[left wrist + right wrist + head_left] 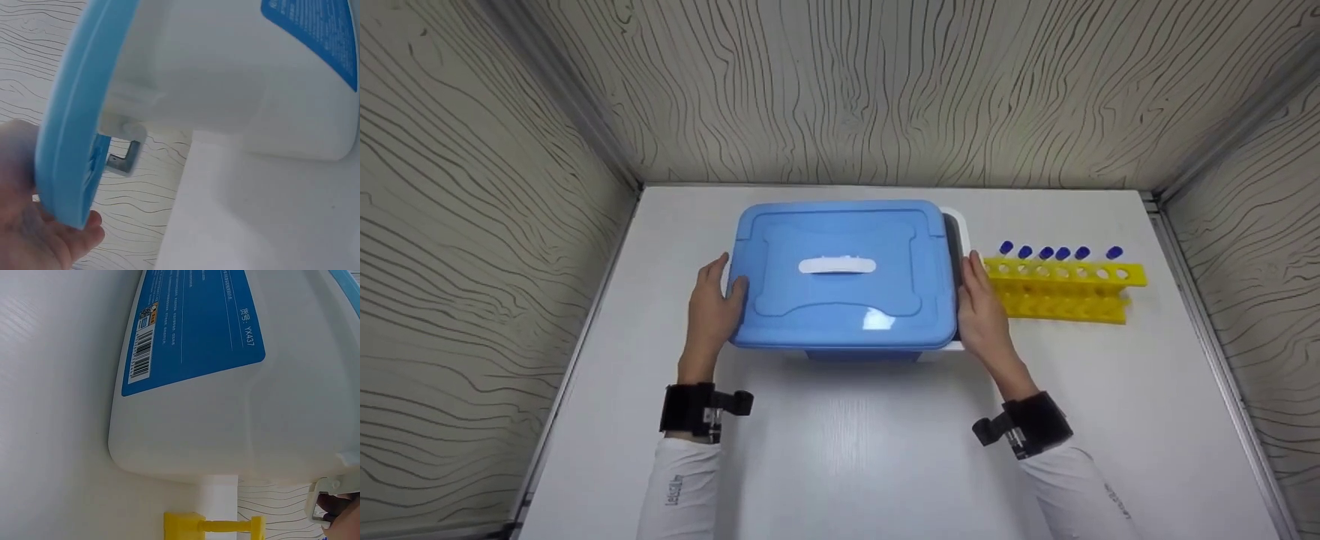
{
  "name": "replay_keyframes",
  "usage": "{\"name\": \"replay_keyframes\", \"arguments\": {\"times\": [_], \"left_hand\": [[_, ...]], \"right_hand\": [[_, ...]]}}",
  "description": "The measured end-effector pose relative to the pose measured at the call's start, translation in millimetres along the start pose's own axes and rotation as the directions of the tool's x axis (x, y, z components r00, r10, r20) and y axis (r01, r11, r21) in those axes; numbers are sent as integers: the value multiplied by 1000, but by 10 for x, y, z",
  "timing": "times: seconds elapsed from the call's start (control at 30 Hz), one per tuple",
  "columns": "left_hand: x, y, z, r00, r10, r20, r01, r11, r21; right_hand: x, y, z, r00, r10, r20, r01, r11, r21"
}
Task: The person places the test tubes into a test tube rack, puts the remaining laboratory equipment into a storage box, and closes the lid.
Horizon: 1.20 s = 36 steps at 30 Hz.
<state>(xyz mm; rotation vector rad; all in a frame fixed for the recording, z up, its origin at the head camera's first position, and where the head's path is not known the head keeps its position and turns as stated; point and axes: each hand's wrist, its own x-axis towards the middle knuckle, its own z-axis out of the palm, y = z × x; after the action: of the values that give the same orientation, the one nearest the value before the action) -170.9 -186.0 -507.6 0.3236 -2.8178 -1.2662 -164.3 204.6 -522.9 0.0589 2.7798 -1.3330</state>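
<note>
A blue lid (840,300) with a white handle lies over a whitish storage box (185,433), offset to the left. The box's white rim and dark inside show along the right. My left hand (714,304) holds the lid's left edge, its thumb at the top edge and its fingertips (87,239) at the underside in the left wrist view. At the box's right side, my right hand (984,311) rests against the rim with its fingers extended. Part of this hand shows behind the box's pale side latch (315,500) in the right wrist view.
A yellow test tube rack (1065,289) stands right of the box, near my right hand. Several blue-capped tubes (1046,253) lie behind it. The white table (840,435) meets wood-patterned walls (840,90) at the back and sides.
</note>
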Motion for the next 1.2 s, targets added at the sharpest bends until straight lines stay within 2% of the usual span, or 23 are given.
{"name": "replay_keyframes", "arguments": {"times": [0.1,0.27,0.47,0.63,0.77,1.07,1.2], "left_hand": [[-14,-36,55,1000,-12,17,13,998,-60],[-33,-31,116,1000,-5,10,6,991,-130],[-42,4,162,1000,5,3,-4,988,-155],[-51,18,194,1000,3,-9,-4,986,-167],[-57,17,215,1000,-14,-9,12,984,-175],[-78,45,260,999,-15,-43,7,983,-183],[-83,69,289,998,-12,-65,-2,979,-205]], "right_hand": [[0,3,-3,1000,7,6,-7,1000,5],[-3,18,-12,1000,18,3,-18,999,27],[-5,14,-73,997,75,-14,-72,987,141],[-15,22,-138,992,94,-86,-66,957,282],[-32,27,-185,983,141,-120,-92,934,345],[-26,59,-261,954,286,-86,-224,876,428],[-12,94,-254,947,318,-52,-253,834,490]]}}
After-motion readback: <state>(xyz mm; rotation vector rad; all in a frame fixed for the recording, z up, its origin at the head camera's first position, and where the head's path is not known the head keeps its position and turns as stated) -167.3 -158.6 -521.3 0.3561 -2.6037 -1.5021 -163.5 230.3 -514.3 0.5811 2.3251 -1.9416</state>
